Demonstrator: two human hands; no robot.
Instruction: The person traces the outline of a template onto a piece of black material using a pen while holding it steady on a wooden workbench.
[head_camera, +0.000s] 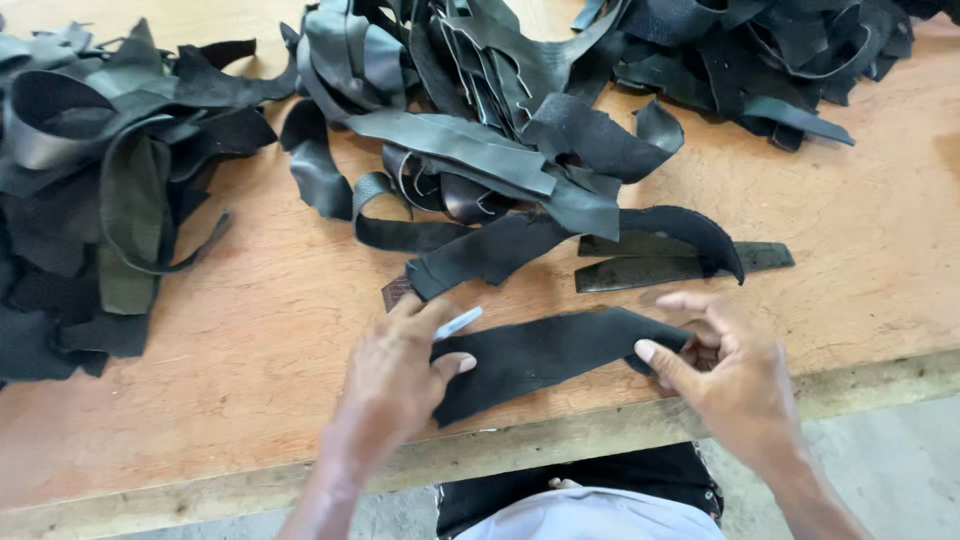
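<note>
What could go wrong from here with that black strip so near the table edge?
1. The flat black leather strip overhangs the wooden table's front edge; if either grip loosens, it may slide off.
2. The left hand pins the strip while also holding a slim silver pen-like tool; the tool might slip or mark the strip off-line.
3. The right hand only pinches the strip's end, so it may shift.

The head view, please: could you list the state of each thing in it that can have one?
Black leather strip: lying flat on the table, pinned at both ends.
Left hand: pressing the strip's left end, a silver pen between its fingers.
Right hand: pinching the strip's right end.
Scrap pile: loose, tangled, curled.
Wooden table: worn, scuffed.
</note>
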